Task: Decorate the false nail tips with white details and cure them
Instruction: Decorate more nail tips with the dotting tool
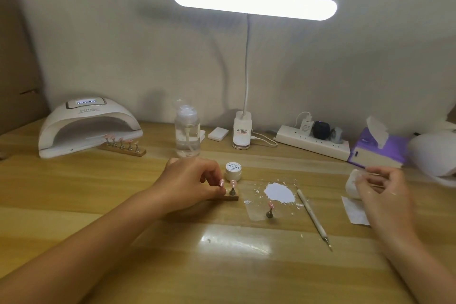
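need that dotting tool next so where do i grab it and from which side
Pinch the dotting tool at mid-handle, coming from above and the right: it lies flat on the table, metal tip toward you, with white paint close on its left.

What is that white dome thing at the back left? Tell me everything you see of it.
The lamp is a glossy white plastic arch, hollow and open at the front, unlit inside. A small display on top glows, its digits too blurred to read; faint lettering sits below. It stands on the wooden table by the wall. A wooden strip of pink nail tips lies at its mouth, one end seemingly under the arch.
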Available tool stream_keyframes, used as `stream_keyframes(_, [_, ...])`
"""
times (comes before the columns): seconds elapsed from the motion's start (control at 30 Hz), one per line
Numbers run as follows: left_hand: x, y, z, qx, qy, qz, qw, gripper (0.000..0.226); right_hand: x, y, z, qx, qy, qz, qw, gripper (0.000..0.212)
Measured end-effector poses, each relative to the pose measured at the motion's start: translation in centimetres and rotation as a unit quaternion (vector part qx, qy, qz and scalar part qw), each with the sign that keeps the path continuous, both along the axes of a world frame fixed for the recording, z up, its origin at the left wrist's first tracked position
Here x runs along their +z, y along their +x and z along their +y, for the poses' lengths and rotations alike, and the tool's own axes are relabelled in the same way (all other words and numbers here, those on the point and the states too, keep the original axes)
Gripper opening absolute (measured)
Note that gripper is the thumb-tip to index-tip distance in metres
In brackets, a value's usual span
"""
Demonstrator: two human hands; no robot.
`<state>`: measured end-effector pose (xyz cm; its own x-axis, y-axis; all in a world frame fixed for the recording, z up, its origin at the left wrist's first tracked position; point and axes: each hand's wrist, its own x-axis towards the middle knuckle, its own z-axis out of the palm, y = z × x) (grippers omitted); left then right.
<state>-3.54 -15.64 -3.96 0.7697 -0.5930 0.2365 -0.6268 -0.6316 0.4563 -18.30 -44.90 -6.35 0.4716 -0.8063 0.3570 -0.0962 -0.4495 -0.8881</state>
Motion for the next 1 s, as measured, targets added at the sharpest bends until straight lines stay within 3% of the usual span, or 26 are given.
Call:
stream_keyframes(0.2, [-0.4,0.1,-0.3,0.025,0.003,-0.018,1.000,0.025,0.7,-0.2,1.0,-0.043,-0.042,0.131,0.990,0.028])
stream_keyframes(0.3, [-0.2,-0.1,-0.4,0.027,0.017,-0.026,0.999,0.033,1.3,-0.5,1.5,-0.069,-0.158,0.149,0.974,0.027])
stream_keyframes(0.4, [0.4,-0.6,-0.5,0.032,0.050,-0.093,0.994,0.051,1.9,-0.8,3.2,0.033,-0.263,0.136,0.955,0.006])
stream_keyframes(0.47, [0.8,-1.6,-0.9,0.023,0.056,-0.182,0.981,0.054,1.5,-0.6,4.3,0.103,-0.290,0.222,0.925,0.013])
stream_keyframes(0.53, [1.1,-3.3,-1.7,-0.004,0.020,-0.215,0.977,0.047,0.7,-0.3,4.8,0.127,-0.319,0.299,0.890,0.017])
stream_keyframes(0.7, [-0.6,-6.6,-3.7,-0.062,-0.004,-0.077,0.995,0.029,0.6,-0.3,4.7,0.175,-0.240,0.302,0.906,0.016])
stream_keyframes(0.87, [-1.7,-7.1,-4.7,-0.062,0.055,-0.077,0.994,0.030,0.4,-0.1,4.7,0.142,-0.266,0.310,0.902,0.023])
stream_keyframes(1.0, [-1.5,-6.5,-5.5,-0.056,0.046,-0.034,0.997,0.022,0.4,0.0,4.5,0.125,-0.218,0.334,0.908,0.025])
